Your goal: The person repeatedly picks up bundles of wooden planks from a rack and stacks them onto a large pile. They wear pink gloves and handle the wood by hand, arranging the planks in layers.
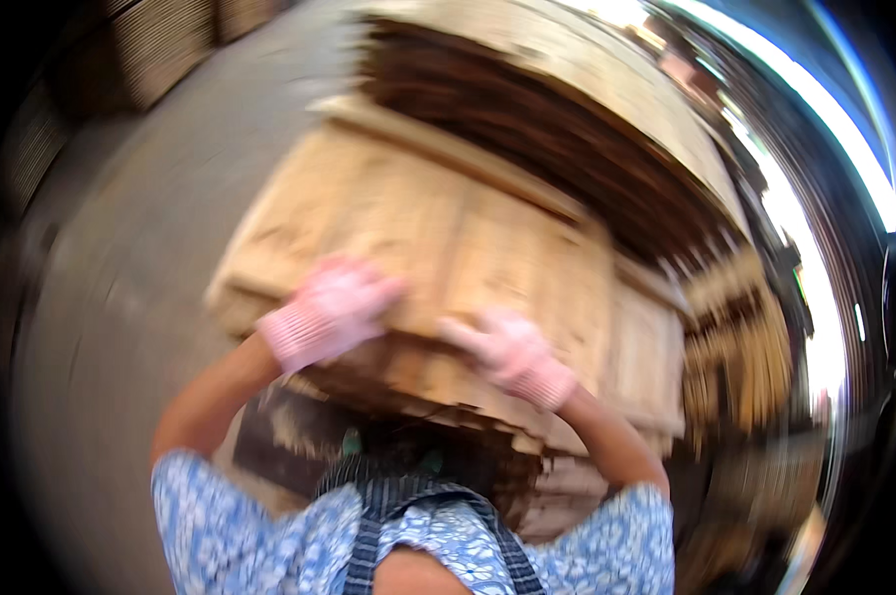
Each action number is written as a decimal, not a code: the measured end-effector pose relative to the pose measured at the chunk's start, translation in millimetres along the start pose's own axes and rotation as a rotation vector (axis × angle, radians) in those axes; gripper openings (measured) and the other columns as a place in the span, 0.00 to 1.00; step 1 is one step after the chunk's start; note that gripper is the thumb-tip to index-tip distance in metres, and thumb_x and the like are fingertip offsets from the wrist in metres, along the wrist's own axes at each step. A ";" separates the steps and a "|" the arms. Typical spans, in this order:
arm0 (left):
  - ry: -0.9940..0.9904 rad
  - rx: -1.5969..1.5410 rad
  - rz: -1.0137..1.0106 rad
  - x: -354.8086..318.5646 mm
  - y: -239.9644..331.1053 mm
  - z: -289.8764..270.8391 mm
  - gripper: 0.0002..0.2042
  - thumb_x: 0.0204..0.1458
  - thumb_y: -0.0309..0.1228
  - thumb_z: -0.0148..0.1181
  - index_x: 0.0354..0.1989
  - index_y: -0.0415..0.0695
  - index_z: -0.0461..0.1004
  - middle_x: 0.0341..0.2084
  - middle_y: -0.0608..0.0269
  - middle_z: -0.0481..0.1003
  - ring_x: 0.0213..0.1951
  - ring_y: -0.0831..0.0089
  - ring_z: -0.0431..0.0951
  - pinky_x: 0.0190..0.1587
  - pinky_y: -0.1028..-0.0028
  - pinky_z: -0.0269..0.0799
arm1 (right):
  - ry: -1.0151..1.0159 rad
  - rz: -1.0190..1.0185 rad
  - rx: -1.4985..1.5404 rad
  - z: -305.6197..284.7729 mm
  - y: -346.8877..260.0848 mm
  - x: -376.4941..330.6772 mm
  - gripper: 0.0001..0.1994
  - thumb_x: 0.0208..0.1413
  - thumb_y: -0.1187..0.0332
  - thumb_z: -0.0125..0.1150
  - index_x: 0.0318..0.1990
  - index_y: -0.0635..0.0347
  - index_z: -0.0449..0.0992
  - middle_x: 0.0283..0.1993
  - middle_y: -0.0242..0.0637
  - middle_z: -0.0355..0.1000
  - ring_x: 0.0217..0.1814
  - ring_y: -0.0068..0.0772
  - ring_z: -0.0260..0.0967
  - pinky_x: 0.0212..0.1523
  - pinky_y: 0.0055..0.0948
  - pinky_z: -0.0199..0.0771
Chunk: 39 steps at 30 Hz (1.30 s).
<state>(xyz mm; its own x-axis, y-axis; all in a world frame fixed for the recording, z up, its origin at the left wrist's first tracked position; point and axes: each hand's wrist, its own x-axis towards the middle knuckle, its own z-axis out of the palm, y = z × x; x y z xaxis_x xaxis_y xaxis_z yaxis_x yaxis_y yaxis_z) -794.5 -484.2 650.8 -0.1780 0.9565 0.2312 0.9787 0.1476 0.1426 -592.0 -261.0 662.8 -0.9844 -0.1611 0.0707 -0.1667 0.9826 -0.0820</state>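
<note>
In pink knitted gloves, both my hands are at the near edge of a stack of pale wooden boards (438,238). My left hand (334,305) lies near the stack's left corner, its thumb side toward the middle. Farther right, my right hand (507,352) is over the same edge, one digit reaching left along it. Motion smears the fingers of both hands, and I cannot tell whether they grip a board or only rest on it. Below the top layer, rough board ends (418,372) show along the near side.
A taller stack of boards (606,69), with a dark side, rises just beyond. To the right stands more stacked lumber (735,367). Grey floor (140,278) runs along the left, with further stacks (165,45) at the far left. A dark gap lies between me and the boards.
</note>
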 end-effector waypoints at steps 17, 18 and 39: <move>0.309 -0.943 0.091 70.3 229.1 3.2 0.30 0.47 0.24 0.71 0.62 0.37 0.71 0.54 0.45 0.73 0.58 0.53 0.73 0.64 0.61 0.66 | 0.624 0.261 0.218 -52.9 52.9 -143.0 0.13 0.59 0.60 0.59 0.49 0.51 0.74 0.36 0.43 0.72 0.36 0.46 0.72 0.35 0.42 0.73; 0.235 -1.006 0.167 84.8 272.8 13.1 0.27 0.49 0.23 0.70 0.60 0.35 0.72 0.52 0.45 0.74 0.55 0.54 0.75 0.62 0.62 0.68 | 0.551 0.327 0.121 -69.6 73.2 -194.1 0.07 0.62 0.62 0.55 0.39 0.54 0.72 0.28 0.38 0.70 0.29 0.38 0.71 0.25 0.34 0.74; -1.359 -0.940 -0.533 122.3 715.2 666.9 0.15 0.59 0.39 0.60 0.50 0.44 0.77 0.36 0.60 0.78 0.36 0.68 0.76 0.40 0.64 0.75 | 1.139 2.324 1.780 476.9 11.2 -672.5 0.25 0.70 0.50 0.49 0.65 0.57 0.71 0.56 0.42 0.76 0.54 0.39 0.76 0.52 0.36 0.77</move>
<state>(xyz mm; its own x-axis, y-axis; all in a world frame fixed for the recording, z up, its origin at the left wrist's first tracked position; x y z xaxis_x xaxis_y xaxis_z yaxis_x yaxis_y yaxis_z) -48.1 -93.8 139.2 0.2541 0.4399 -0.8613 0.3699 0.7786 0.5068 41.4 -185.7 140.2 0.2363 0.3840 -0.8926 -0.3119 -0.8400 -0.4440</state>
